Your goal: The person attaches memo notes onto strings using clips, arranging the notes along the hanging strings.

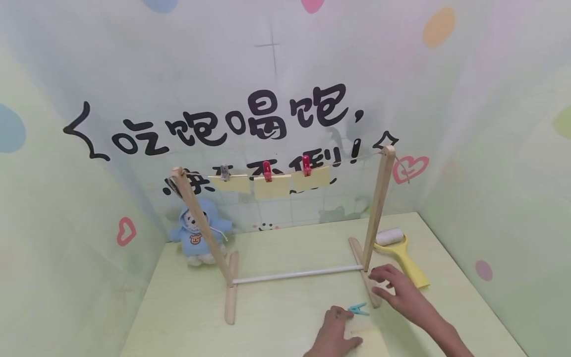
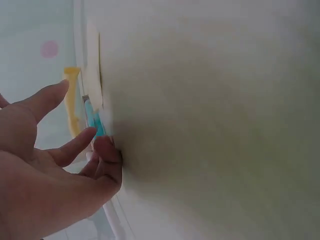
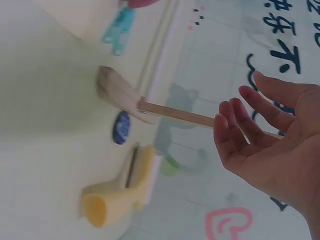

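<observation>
My left hand (image 1: 332, 331) is low at the front of the table, its fingertips beside a light blue clothespin (image 1: 358, 309). The same clothespin (image 2: 95, 120) shows just beyond those fingers in the left wrist view. A pale yellow paper (image 1: 371, 343) lies near the left thumb. My right hand (image 1: 401, 292) hovers by the right foot of a wooden stand (image 1: 376, 208), fingers loosely bent and holding nothing. Along the stand's string hang several yellow papers (image 1: 272, 187), clipped by a grey clothespin (image 1: 225, 172) and red clothespins (image 1: 267, 171).
A white bar (image 1: 299, 273) joins the stand's two feet. Behind its left post sits a plush toy (image 1: 200, 235) in a blue hoodie. To the right lies a yellow-handled lint roller (image 1: 408, 260). A dark blue object (image 3: 121, 127) lies by the right foot. Printed walls enclose the table.
</observation>
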`<move>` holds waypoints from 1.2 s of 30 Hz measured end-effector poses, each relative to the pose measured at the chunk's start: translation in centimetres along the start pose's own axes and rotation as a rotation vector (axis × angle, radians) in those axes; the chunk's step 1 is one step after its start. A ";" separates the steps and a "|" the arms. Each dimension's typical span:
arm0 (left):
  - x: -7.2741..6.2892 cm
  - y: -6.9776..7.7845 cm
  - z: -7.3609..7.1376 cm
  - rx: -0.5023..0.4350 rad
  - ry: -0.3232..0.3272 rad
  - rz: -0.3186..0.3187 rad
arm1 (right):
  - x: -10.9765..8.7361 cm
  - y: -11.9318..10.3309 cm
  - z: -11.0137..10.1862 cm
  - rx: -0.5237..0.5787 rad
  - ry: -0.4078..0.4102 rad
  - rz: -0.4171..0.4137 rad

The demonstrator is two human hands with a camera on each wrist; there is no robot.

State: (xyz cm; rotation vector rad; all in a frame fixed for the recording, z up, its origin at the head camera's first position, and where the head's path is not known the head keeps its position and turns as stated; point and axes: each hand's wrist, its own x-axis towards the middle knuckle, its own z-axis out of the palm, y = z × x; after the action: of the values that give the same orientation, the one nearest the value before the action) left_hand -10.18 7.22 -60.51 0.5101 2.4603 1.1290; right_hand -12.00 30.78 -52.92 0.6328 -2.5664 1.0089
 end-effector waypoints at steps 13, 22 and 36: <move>0.5 -1.0 4.5 0.463 0.221 0.090 | -5.0 2.2 5.2 -0.042 -0.256 0.277; 0.5 -0.7 3.5 0.428 0.098 0.082 | -4.7 1.7 5.5 -0.038 -0.274 0.362; 0.1 -0.4 2.2 0.354 -0.030 0.109 | -4.6 1.7 7.1 -0.062 -0.220 0.534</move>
State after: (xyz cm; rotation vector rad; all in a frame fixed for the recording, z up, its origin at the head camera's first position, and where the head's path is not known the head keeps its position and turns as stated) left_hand -9.23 8.38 -62.16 0.7648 2.6446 0.7156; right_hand -9.79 28.24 -60.90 0.0296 -3.0327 1.0503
